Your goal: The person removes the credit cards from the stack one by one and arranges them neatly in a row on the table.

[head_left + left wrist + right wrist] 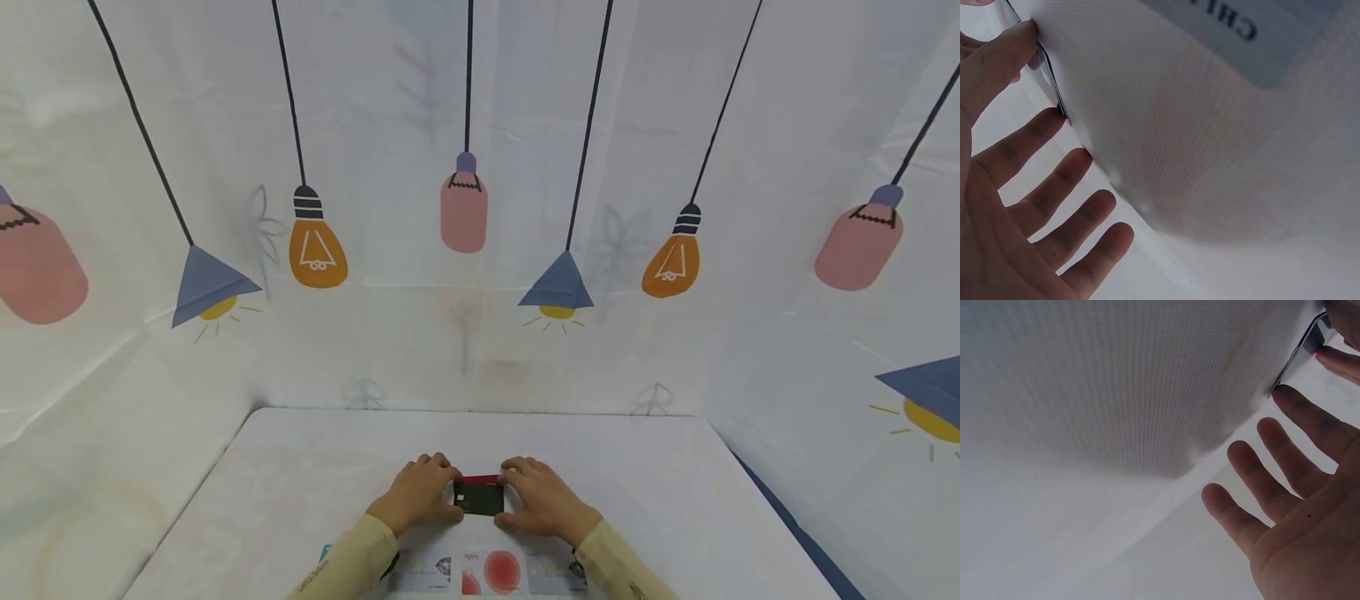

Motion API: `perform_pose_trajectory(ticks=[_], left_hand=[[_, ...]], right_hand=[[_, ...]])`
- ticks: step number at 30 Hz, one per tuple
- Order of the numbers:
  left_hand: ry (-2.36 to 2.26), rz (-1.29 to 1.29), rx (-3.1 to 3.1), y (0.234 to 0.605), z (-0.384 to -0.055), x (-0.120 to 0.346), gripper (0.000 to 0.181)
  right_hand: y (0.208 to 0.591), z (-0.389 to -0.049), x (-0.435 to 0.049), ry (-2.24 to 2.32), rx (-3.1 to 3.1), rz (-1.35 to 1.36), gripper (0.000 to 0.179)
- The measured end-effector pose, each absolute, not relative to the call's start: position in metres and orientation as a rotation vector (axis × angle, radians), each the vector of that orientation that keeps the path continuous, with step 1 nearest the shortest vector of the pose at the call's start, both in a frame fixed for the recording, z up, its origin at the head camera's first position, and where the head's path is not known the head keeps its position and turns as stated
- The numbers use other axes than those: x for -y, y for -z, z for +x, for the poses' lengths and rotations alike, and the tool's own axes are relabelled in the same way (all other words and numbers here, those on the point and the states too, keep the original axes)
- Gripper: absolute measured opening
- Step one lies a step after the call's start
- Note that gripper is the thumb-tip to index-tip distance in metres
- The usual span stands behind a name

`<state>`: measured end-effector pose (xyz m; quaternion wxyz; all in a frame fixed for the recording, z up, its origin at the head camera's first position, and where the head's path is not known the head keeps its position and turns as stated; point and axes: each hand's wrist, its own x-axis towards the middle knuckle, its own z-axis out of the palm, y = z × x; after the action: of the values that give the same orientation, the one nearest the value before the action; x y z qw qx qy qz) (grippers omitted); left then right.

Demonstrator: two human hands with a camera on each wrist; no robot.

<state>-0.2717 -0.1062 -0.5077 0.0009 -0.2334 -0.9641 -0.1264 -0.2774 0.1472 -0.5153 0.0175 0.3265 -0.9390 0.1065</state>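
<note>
Sleeves (354,557): cut off below, overlapping the outer ends of the card row (470,565); a blue corner (325,552) is mostly hidden.
Left hand (422,493): pinches the black card (480,501) at its left end, other fingers spread.
Right hand (543,498): likewise, right end.
Red strip (480,479): along the card's far edge, largely covered.
Worktop (330,454): white surface running beyond both hands to rounded far corners.

Left hand (422,493) and right hand (543,500) grip opposite ends of black chip card (482,500); red strip (480,479) along far edge. Printed cards (501,572) nearer, on white table (675,475).
</note>
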Motion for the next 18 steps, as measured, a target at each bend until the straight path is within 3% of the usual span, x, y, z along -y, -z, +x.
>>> perform_pose_trajectory(ticks=[18], left_hand=[[0.388,-0.784,2.996,0.5096,-0.2717,0.1102,0.049]], right_hand=[[0.5139,-0.2875,-0.1439,-0.305,2.874,1.121,0.042]])
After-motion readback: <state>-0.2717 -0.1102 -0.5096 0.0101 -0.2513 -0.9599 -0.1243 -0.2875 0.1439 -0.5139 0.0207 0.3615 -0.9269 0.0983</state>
